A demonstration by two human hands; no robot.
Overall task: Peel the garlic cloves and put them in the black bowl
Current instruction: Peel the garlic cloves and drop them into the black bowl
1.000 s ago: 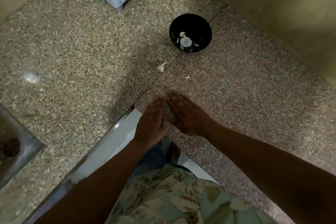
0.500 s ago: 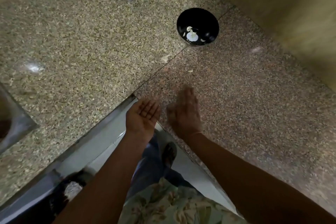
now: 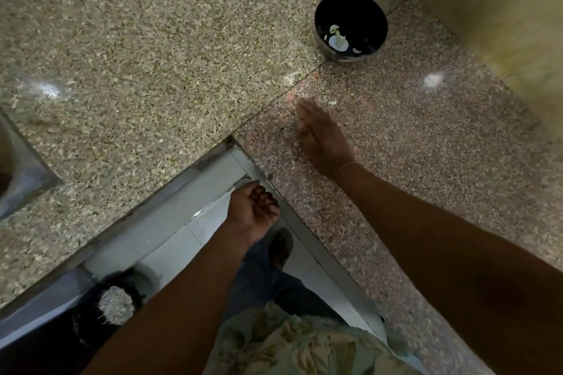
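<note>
One black bowl [image 3: 365, 12] beyond right hand [image 3: 323, 138] (flat, blurred); left hand [image 3: 253, 210] curled, contents unclear.

— What's worn on top?
— A shirt [image 3: 298, 344] with a pale green ground, printed with big cream and olive leaves and flowers.
— And the arms?
— The left forearm [image 3: 182, 298] and right forearm [image 3: 441, 237] are bare, as are the left hand [image 3: 253, 210] and right hand [image 3: 323, 137]. A thin pale line crosses the right wrist [image 3: 347, 165]; thread or band, I can't tell.
— Lower down?
— Dark blue trousers [image 3: 259, 277] and one dark sandal [image 3: 281, 248], too dim for detail.
</note>
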